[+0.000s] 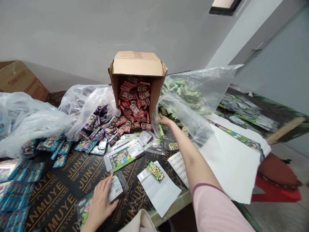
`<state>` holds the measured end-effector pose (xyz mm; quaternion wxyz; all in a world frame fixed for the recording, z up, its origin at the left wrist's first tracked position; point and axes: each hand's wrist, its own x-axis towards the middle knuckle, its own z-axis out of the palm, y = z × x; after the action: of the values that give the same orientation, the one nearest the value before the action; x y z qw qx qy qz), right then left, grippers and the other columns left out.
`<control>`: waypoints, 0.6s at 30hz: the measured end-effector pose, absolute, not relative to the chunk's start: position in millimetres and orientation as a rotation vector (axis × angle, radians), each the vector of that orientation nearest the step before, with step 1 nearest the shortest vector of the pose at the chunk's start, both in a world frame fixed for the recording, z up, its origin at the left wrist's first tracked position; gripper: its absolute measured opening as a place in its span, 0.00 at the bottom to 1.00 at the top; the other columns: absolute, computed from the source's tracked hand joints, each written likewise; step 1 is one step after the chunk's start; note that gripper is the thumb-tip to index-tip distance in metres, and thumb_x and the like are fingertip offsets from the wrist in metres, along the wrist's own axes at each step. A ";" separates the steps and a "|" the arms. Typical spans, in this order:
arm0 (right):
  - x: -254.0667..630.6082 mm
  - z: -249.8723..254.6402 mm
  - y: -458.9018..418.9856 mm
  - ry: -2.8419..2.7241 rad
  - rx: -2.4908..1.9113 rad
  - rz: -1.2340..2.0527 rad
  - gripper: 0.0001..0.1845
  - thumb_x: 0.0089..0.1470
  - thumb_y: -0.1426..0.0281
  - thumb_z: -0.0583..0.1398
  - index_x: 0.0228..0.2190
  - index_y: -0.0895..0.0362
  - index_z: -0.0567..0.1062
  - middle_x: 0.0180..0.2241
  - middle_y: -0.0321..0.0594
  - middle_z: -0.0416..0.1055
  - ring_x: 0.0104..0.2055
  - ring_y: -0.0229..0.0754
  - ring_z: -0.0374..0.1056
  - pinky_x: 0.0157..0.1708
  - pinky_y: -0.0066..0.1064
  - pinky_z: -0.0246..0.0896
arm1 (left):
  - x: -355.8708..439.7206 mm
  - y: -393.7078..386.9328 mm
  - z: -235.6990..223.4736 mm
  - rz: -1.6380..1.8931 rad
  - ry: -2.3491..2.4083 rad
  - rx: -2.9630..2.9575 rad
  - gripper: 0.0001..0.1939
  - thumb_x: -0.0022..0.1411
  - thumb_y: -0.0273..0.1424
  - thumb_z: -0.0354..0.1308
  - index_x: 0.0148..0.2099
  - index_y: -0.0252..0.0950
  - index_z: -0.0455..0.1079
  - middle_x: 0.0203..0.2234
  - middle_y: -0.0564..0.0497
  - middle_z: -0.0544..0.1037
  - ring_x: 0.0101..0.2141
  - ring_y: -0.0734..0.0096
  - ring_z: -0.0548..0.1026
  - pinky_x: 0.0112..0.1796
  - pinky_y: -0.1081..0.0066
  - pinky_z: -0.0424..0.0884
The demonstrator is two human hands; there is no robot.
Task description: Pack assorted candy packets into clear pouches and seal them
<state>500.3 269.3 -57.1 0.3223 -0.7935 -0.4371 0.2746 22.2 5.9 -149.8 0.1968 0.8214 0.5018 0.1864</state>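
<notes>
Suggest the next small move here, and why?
I'd probably close the right hand on one of the green packets: its fingers reach among them at the clear bag's mouth, and a loose green packet lies on the white sheet.

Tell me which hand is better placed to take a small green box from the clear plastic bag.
Probably the right hand: it is at the bag's mouth, among green boxes. The left hand is farther, on a flat printed package.

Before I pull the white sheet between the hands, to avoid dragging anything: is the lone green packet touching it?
Touching: the head view shows the green packet lying on the white sheet, over its far end.
</notes>
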 end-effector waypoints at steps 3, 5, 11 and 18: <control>503.5 -55.2 238.1 -1.119 -1.940 0.784 0.25 0.41 0.62 0.68 0.40 0.62 0.74 0.37 0.44 0.76 0.40 0.47 0.70 0.42 0.38 0.65 | 21.6 6.1 -148.4 0.537 1.396 2.317 0.43 0.53 0.33 0.57 0.68 0.39 0.46 0.56 0.42 0.67 0.53 0.53 0.67 0.53 0.56 0.63; 503.2 -50.0 220.7 -1.080 -1.841 0.792 0.27 0.41 0.58 0.65 0.40 0.61 0.72 0.34 0.43 0.76 0.38 0.46 0.71 0.39 0.37 0.66 | 21.0 6.1 -147.9 0.537 1.386 2.320 0.42 0.53 0.34 0.57 0.68 0.39 0.46 0.55 0.42 0.67 0.53 0.53 0.66 0.53 0.56 0.63; 464.4 -36.4 176.9 -1.036 -1.606 0.806 0.29 0.40 0.50 0.61 0.40 0.56 0.69 0.32 0.40 0.74 0.32 0.45 0.71 0.34 0.37 0.67 | 20.4 5.8 -142.8 0.538 1.365 2.288 0.43 0.53 0.33 0.57 0.68 0.39 0.45 0.55 0.42 0.67 0.52 0.53 0.66 0.53 0.54 0.61; 348.7 -71.5 157.6 -1.406 -1.490 0.846 0.27 0.39 0.53 0.64 0.39 0.56 0.73 0.41 0.44 0.73 0.44 0.48 0.69 0.47 0.43 0.63 | 21.5 5.0 -127.9 0.498 1.356 2.226 0.41 0.51 0.34 0.59 0.66 0.36 0.52 0.54 0.41 0.67 0.53 0.53 0.64 0.54 0.53 0.60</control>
<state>348.7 157.6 -71.5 0.4463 -0.6015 -0.5678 0.3415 21.5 5.0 -127.9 0.2418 0.8140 0.4959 0.1820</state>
